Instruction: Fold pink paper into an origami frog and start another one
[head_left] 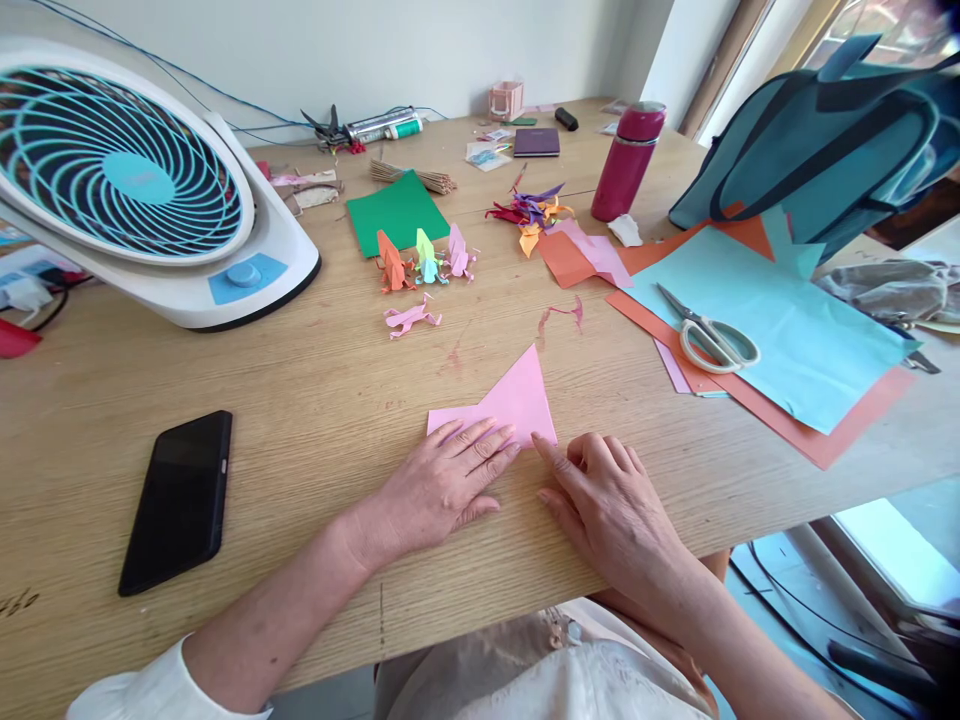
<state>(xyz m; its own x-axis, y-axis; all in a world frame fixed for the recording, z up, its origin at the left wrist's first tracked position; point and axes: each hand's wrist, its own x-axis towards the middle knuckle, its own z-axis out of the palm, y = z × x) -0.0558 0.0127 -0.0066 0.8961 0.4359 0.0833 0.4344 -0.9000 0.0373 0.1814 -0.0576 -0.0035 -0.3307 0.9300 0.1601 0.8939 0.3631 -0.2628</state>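
Observation:
A pink sheet of paper (517,398), folded to a peak at the right with a flat strip at the left, lies on the wooden table in front of me. Flat on its lower left part rests my left hand (457,475), fingers stretched out and holding nothing. My right hand (604,500) touches the lower right corner with its extended index finger; the thumb is apart and the other fingers are curled. Beyond the sheet stand small folded paper figures in orange (392,262), green-blue (427,258) and pink (458,252). Another pink figure (411,316) lies nearer.
A fan (262,270) stands at the left, behind a black phone (178,500). Scissors (709,335) lie on blue paper (802,330) at the right. Farther back are a green sheet (396,215), a magenta bottle (628,165) and a teal bag (810,140).

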